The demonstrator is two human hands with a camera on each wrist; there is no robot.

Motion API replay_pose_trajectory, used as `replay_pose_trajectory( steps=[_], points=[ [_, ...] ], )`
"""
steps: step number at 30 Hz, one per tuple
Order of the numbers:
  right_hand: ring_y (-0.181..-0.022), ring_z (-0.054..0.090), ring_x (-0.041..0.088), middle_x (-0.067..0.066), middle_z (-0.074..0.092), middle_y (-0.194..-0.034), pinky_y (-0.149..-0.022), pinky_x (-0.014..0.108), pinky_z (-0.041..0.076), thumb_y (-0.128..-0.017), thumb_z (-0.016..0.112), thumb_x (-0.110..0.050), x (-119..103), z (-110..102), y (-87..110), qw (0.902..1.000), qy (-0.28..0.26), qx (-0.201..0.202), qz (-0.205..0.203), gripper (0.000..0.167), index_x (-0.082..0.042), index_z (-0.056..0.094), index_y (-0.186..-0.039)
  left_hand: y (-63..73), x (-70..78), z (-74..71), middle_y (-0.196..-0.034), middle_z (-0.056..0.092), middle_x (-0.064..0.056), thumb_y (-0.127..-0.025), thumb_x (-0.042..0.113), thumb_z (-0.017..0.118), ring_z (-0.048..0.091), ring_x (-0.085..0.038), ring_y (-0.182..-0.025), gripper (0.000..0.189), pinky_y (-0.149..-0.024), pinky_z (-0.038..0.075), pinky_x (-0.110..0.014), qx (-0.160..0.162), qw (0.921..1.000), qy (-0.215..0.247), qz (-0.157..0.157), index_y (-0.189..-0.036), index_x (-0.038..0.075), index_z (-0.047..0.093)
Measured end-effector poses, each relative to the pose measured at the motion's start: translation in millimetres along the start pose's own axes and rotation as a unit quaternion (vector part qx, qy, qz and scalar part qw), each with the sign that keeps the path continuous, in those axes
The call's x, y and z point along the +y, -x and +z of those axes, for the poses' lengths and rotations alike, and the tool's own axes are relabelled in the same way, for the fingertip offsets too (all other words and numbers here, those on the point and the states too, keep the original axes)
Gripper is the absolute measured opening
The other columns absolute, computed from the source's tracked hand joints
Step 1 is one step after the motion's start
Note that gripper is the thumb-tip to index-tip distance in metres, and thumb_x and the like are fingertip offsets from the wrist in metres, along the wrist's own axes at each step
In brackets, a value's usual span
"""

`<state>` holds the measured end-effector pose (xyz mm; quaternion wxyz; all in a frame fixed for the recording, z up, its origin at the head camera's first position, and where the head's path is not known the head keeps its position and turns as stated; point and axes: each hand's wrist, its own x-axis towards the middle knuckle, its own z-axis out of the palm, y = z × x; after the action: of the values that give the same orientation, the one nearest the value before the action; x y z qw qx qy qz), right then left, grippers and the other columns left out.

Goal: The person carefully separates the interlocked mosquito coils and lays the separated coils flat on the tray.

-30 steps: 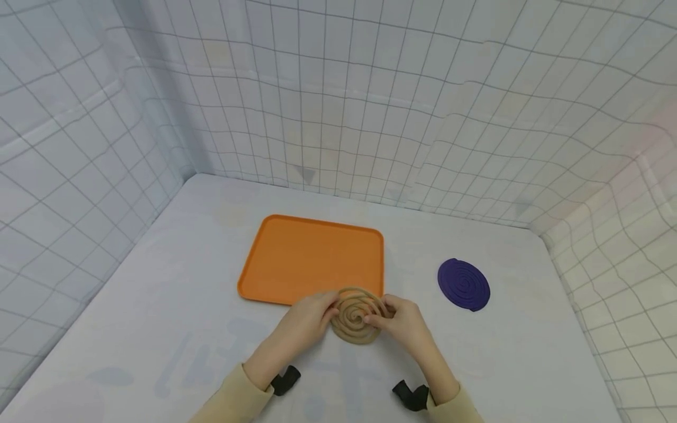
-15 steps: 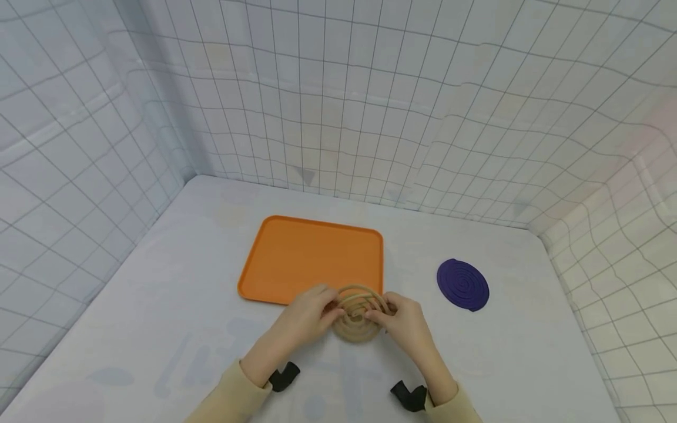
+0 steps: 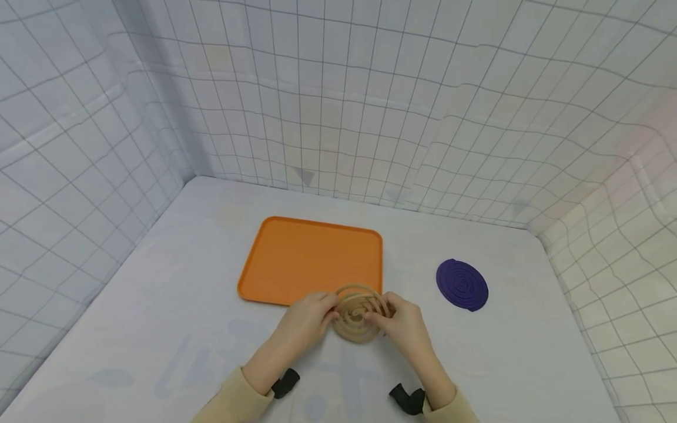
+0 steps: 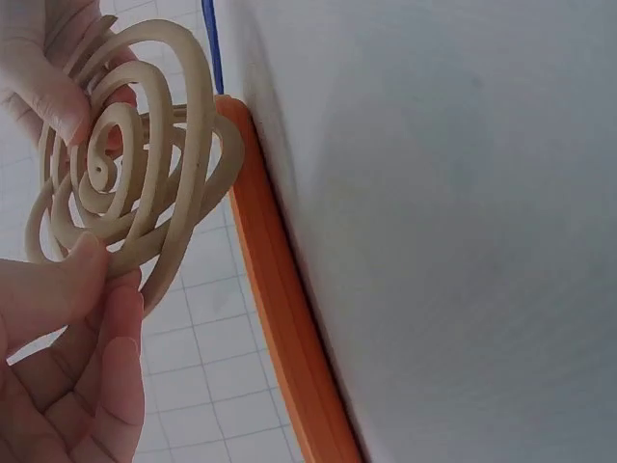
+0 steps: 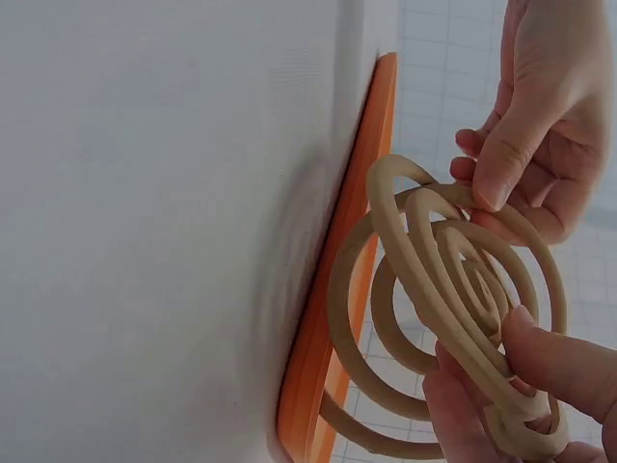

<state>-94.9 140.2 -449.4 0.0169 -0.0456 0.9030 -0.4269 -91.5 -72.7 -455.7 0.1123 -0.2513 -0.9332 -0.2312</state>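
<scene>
Enclosing walls (image 3: 344, 88): white sheeting ruled with thin dark grid lines, rising behind the counter and along its left and right sides; the lines run wavy in places;
Counter (image 3: 529, 329): white on top, with faint bluish shapes toward the near left;
Orange tray (image 3: 312, 258): a rounded rectangle with a raised rim, lying flat left of centre; its near edge is partly hidden behind the left hand and the beige coil;
Sleeves (image 3: 233, 399): cream-coloured, one on each forearm, coming in from the near edge;
Left grip (image 3: 301, 323): the person's bare left hand, pinching the beige coil at its left side; thumb in front, fingertips behind the outer turns;
Right grip (image 3: 406, 329): the bare right hand, pinching the same coil at its right side; the thumb reaches in toward the inner turns, fingertips behind;
Beige coil (image 3: 355, 333): a spiral of round cord held between both hands, just in front of the tray's near right corner; its turns stand apart and cross at different tilts; whether it touches the tray or the counter cannot be told;
Purple coil (image 3: 462, 285): a tightly wound spiral lying flat on the counter, right of the tray and well apart from both hands;
Black pieces (image 3: 285, 383): bent, one beside each cuff.
</scene>
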Motion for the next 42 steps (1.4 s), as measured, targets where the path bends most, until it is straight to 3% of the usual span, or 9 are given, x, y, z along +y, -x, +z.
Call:
replay_pose_trajectory(
  steps=[5, 9, 12, 15, 18, 21, 25, 32, 42],
  points=[
    [-0.052, 0.047, 0.004, 0.000, 0.060, -0.063, -0.046, 0.018, 0.040, -0.078, 0.082, -0.022, -4, 3, 0.9, 0.9982, 0.027, 0.045, -0.031, 0.025, -0.006, 0.065, -0.087, -2.2, 5.1, -1.6, -0.084, 0.066, 0.000, -0.087, 0.014, 0.073, 0.063, -0.016, -0.078, 0.012, -0.066, 0.053, -0.027, 0.006, 0.9996, -0.019, 0.018, -0.092, 0.010, 0.063],
    [-0.055, 0.047, 0.005, -0.002, 0.058, -0.063, -0.048, 0.018, 0.039, -0.079, 0.082, -0.018, -4, 4, -1.1, 0.9985, 0.010, 0.048, -0.023, 0.021, -0.007, 0.065, -0.085, -2.1, 3.8, -0.3, -0.083, 0.065, 0.003, -0.089, 0.015, 0.072, 0.060, -0.011, -0.075, 0.010, -0.065, 0.051, -0.024, -0.023, 0.9966, 0.057, -0.055, -0.093, 0.011, 0.063],
    [-0.056, 0.045, 0.006, -0.004, 0.051, -0.062, -0.048, 0.018, 0.036, -0.079, 0.082, -0.019, -3, 4, -3.2, 0.9994, -0.009, 0.033, -0.010, 0.022, -0.008, 0.064, -0.081, -1.7, 0.2, 2.6, -0.082, 0.062, 0.006, -0.089, 0.016, 0.073, 0.057, -0.006, -0.073, 0.014, -0.064, 0.048, -0.021, -0.032, 0.9810, 0.135, -0.136, -0.094, 0.013, 0.061],
    [-0.056, 0.042, 0.006, -0.005, 0.046, -0.061, -0.048, 0.018, 0.034, -0.078, 0.082, -0.021, -2, 5, -5.1, 0.9996, -0.020, 0.022, 0.001, 0.023, -0.008, 0.063, -0.078, -2.2, -3.1, 4.1, -0.085, 0.060, 0.006, -0.088, 0.018, 0.075, 0.056, -0.006, -0.075, 0.021, -0.066, 0.049, -0.022, -0.020, 0.9686, 0.172, -0.179, -0.100, 0.011, 0.059],
    [-0.057, 0.042, 0.006, -0.005, 0.044, -0.061, -0.048, 0.018, 0.033, -0.077, 0.083, -0.021, -2, 6, -5.8, 0.9995, -0.024, 0.019, 0.002, 0.024, -0.008, 0.063, -0.077, -3.4, -7.3, 1.4, -0.102, 0.063, 0.000, -0.088, 0.023, 0.076, 0.063, -0.012, -0.089, 0.035, -0.077, 0.054, -0.029, -0.023, 0.9568, 0.212, -0.198, -0.116, 0.010, 0.060],
    [-0.060, 0.045, 0.007, -0.003, 0.056, -0.065, -0.050, 0.018, 0.036, -0.077, 0.082, -0.021, -2, 7, -5.7, 0.9997, -0.021, 0.010, -0.006, 0.020, -0.008, 0.068, -0.083, -5.2, -14.8, -2.3, -0.121, 0.064, -0.005, -0.089, 0.024, 0.074, 0.065, -0.023, -0.107, 0.044, -0.089, 0.056, -0.036, -0.057, 0.9356, 0.289, -0.195, -0.129, 0.011, 0.058],
    [-0.065, 0.052, 0.006, 0.000, 0.071, -0.079, -0.055, 0.018, 0.043, -0.078, 0.082, -0.020, -1, 8, -5.1, 0.9998, -0.014, -0.008, -0.013, 0.020, -0.010, 0.073, -0.092, -8.4, -22.0, -4.3, -0.118, 0.070, -0.007, -0.092, 0.019, 0.070, 0.067, -0.024, -0.110, 0.032, -0.090, 0.056, -0.030, -0.101, 0.9151, 0.354, -0.164, -0.122, 0.010, 0.066],
    [-0.062, 0.050, 0.007, -0.002, 0.069, -0.076, -0.054, 0.019, 0.042, -0.078, 0.082, -0.017, -2, 8, -7.7, 0.9995, -0.008, -0.014, -0.027, 0.017, -0.011, 0.072, -0.091, -10.7, -21.3, -3.9, -0.106, 0.073, -0.004, -0.091, 0.014, 0.070, 0.070, -0.021, -0.099, 0.018, -0.083, 0.057, -0.025, -0.082, 0.9265, 0.331, -0.158, -0.109, 0.011, 0.070],
    [-0.065, 0.051, 0.008, 0.000, 0.071, -0.080, -0.056, 0.020, 0.042, -0.080, 0.081, -0.018, -1, 8, -11.9, 0.9995, -0.009, -0.025, -0.018, 0.017, -0.011, 0.072, -0.092, -10.3, -24.0, -1.4, -0.095, 0.072, -0.003, -0.090, 0.009, 0.071, 0.069, -0.015, -0.089, 0.022, -0.075, 0.056, -0.020, -0.068, 0.9411, 0.317, -0.096, -0.111, 0.011, 0.067]
  ],
)
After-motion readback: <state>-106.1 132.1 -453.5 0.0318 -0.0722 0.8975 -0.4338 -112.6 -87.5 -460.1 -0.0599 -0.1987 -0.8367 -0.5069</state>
